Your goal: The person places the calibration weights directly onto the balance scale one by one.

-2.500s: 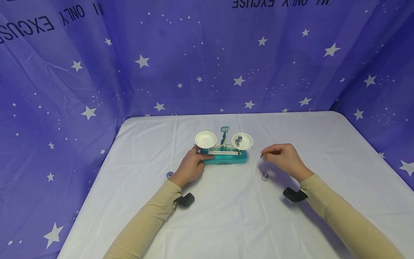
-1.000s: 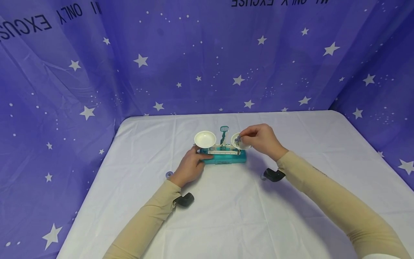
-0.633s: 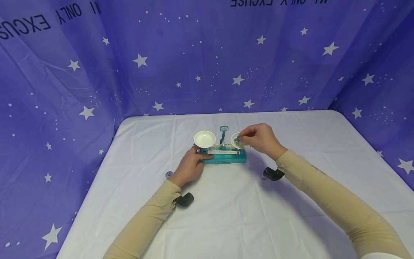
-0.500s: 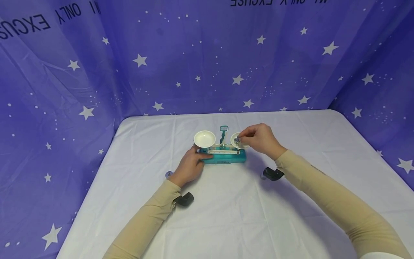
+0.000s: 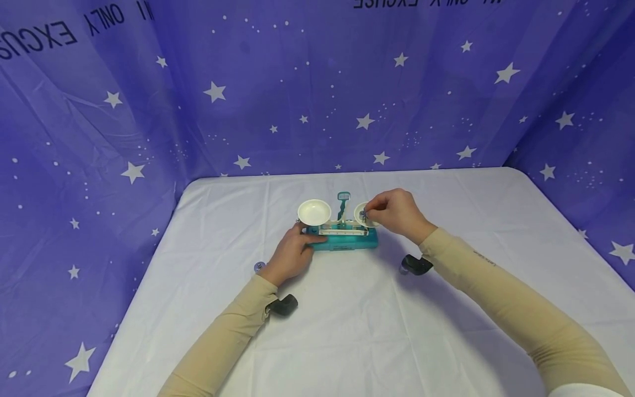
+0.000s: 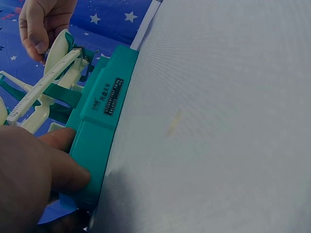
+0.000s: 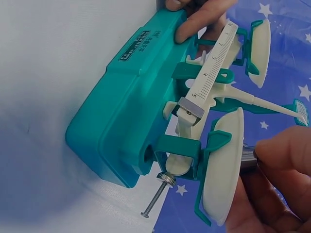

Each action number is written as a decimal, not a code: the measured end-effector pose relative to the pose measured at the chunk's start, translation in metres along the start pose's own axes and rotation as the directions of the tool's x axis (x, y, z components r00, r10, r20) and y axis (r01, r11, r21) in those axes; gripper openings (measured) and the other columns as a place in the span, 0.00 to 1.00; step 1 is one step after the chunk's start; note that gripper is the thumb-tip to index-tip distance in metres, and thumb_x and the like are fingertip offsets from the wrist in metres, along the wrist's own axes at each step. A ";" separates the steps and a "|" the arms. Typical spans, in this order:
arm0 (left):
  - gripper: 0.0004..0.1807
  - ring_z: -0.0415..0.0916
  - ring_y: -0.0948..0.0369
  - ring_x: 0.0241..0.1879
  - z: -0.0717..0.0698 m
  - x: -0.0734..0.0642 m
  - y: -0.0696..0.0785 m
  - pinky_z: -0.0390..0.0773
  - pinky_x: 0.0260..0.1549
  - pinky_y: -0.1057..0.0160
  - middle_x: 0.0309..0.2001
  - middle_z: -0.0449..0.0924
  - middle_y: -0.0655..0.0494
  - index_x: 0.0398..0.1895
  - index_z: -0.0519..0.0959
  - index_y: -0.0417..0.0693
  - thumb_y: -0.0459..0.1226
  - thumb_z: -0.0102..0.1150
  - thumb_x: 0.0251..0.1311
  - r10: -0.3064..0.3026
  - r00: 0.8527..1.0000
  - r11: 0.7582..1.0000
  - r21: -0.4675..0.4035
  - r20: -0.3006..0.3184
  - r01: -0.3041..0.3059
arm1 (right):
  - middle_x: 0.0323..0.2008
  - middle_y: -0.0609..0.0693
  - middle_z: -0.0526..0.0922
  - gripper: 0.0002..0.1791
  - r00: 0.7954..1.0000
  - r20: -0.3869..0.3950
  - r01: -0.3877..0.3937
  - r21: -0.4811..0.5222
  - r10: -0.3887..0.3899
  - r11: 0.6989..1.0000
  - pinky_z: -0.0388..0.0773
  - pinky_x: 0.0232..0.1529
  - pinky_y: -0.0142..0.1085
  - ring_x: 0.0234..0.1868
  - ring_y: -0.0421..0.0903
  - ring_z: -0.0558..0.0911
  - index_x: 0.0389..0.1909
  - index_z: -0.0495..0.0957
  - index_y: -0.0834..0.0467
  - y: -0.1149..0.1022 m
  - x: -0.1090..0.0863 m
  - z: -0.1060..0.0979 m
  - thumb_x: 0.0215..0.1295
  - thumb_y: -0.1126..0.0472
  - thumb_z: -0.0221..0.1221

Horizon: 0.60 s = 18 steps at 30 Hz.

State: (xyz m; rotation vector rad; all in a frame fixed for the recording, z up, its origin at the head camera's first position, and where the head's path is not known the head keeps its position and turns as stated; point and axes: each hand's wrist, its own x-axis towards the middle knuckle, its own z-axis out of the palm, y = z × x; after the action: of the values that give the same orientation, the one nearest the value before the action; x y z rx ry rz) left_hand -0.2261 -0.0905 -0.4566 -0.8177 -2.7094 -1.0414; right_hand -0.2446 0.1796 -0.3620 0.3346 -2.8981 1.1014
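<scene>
A teal balance scale (image 5: pixel 344 243) with two white pans stands on the table. My left hand (image 5: pixel 291 252) grips the left end of its base, thumb along the front and other fingers toward the back. The left pan (image 5: pixel 315 212) holds nothing. My right hand (image 5: pixel 398 210) is at the right pan (image 5: pixel 358 213), thumb and fingertips pinching a small metal weight (image 7: pixel 249 158) just inside its rim. Other metal weights (image 5: pixel 363 214) sit in that pan, partly hidden by the fingers. In the right wrist view, a metal slider (image 7: pixel 189 110) sits near the 5 on the ruled beam (image 7: pixel 214 63).
One metal weight (image 5: pixel 259 267) lies on the white tablecloth (image 5: pixel 342 331) beside my left wrist. Another weight (image 5: pixel 403 270) is partly hidden by the black wrist mount (image 5: pixel 416 264) on my right arm. A purple star-printed curtain (image 5: pixel 278 99) hangs behind the table.
My right hand has carried a weight leftward from beside the scale to the right pan, where it has stayed for about the last second. The left hand keeps its hold on the base.
</scene>
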 end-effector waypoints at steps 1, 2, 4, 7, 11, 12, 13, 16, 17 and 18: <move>0.22 0.69 0.39 0.68 0.000 0.000 0.000 0.69 0.69 0.42 0.68 0.70 0.33 0.50 0.88 0.45 0.23 0.51 0.59 0.003 1.000 1.000 0.001 -0.003 -0.003 | 0.39 0.59 0.90 0.08 1.000 0.000 -0.001 -0.004 0.001 1.000 0.81 0.35 0.32 0.39 0.50 0.85 0.38 0.90 0.62 0.000 0.000 0.000 0.62 0.65 0.64; 0.22 0.69 0.39 0.68 0.000 0.000 0.000 0.69 0.69 0.41 0.68 0.70 0.33 0.50 0.89 0.45 0.23 0.51 0.59 0.004 1.000 1.000 -0.001 -0.006 -0.004 | 0.39 0.59 0.90 0.08 1.000 0.001 0.000 -0.007 0.000 1.000 0.81 0.35 0.32 0.38 0.50 0.85 0.38 0.90 0.62 0.000 0.000 0.000 0.62 0.65 0.64; 0.22 0.69 0.39 0.68 0.000 -0.001 0.001 0.69 0.69 0.41 0.68 0.70 0.33 0.50 0.89 0.45 0.23 0.50 0.59 0.004 1.000 1.000 -0.002 -0.007 -0.004 | 0.39 0.59 0.90 0.08 1.000 0.002 -0.002 -0.011 0.002 1.000 0.81 0.35 0.32 0.38 0.50 0.85 0.38 0.90 0.62 0.000 0.000 0.000 0.62 0.65 0.64; 0.22 0.69 0.39 0.68 0.000 -0.001 0.001 0.69 0.69 0.41 0.67 0.71 0.32 0.49 0.89 0.44 0.23 0.50 0.58 0.008 1.000 1.000 -0.006 -0.011 -0.008 | 0.39 0.58 0.90 0.07 1.000 0.001 -0.002 -0.011 0.002 1.000 0.81 0.35 0.32 0.38 0.50 0.85 0.38 0.90 0.61 -0.001 0.000 0.001 0.62 0.66 0.65; 0.22 0.70 0.39 0.67 0.000 0.000 0.000 0.69 0.68 0.41 0.67 0.71 0.32 0.49 0.89 0.44 0.23 0.50 0.58 0.016 1.000 1.000 -0.001 -0.019 -0.016 | 0.38 0.58 0.90 0.07 1.000 -0.003 0.008 -0.004 -0.008 1.000 0.82 0.35 0.33 0.37 0.49 0.85 0.37 0.89 0.61 -0.001 0.000 0.001 0.62 0.67 0.64; 0.22 0.70 0.39 0.67 0.001 0.000 0.000 0.70 0.68 0.41 0.66 0.71 0.32 0.48 0.89 0.44 0.23 0.50 0.58 0.019 1.000 1.000 0.000 -0.022 -0.019 | 0.38 0.58 0.90 0.07 1.000 -0.005 0.012 -0.004 -0.012 1.000 0.82 0.35 0.34 0.37 0.49 0.85 0.37 0.89 0.61 -0.002 0.000 0.001 0.62 0.68 0.64; 0.22 0.70 0.39 0.67 0.001 0.000 -0.001 0.70 0.68 0.40 0.66 0.72 0.32 0.48 0.89 0.44 0.23 0.50 0.58 0.022 0.999 1.000 0.002 -0.025 -0.022 | 0.38 0.58 0.90 0.07 1.000 -0.006 0.014 -0.003 -0.014 1.000 0.83 0.36 0.34 0.37 0.49 0.85 0.37 0.89 0.61 -0.002 0.000 0.001 0.61 0.68 0.64; 0.22 0.70 0.39 0.67 0.001 0.000 -0.001 0.69 0.68 0.41 0.67 0.72 0.33 0.49 0.89 0.45 0.23 0.50 0.58 0.015 1.000 1.000 0.002 -0.018 -0.015 | 0.38 0.59 0.90 0.07 1.000 -0.006 0.015 -0.001 -0.015 1.000 0.84 0.36 0.35 0.37 0.50 0.86 0.37 0.89 0.62 -0.002 0.000 0.001 0.62 0.68 0.64; 0.22 0.70 0.39 0.67 0.001 0.000 -0.002 0.69 0.68 0.41 0.67 0.71 0.33 0.49 0.89 0.45 0.23 0.50 0.58 0.012 1.000 1.000 0.002 -0.016 -0.012 | 0.39 0.59 0.90 0.07 1.000 -0.004 0.014 0.001 -0.014 1.000 0.84 0.36 0.36 0.37 0.50 0.86 0.38 0.89 0.62 -0.002 0.000 0.001 0.62 0.68 0.64; 0.22 0.70 0.39 0.68 0.001 0.000 -0.002 0.69 0.69 0.41 0.67 0.71 0.33 0.49 0.89 0.45 0.23 0.50 0.58 0.009 1.000 1.000 0.001 -0.012 -0.009 | 0.39 0.59 0.90 0.07 1.000 -0.003 0.013 0.003 -0.013 1.000 0.84 0.37 0.36 0.38 0.50 0.86 0.38 0.89 0.62 -0.002 0.000 0.001 0.62 0.68 0.64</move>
State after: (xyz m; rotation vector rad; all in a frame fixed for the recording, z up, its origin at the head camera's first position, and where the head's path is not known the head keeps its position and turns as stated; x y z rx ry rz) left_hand -0.2269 -0.0908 -0.4586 -0.8201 -2.6932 -1.0392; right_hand -0.2445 0.1775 -0.3612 0.3515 -2.8873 1.1033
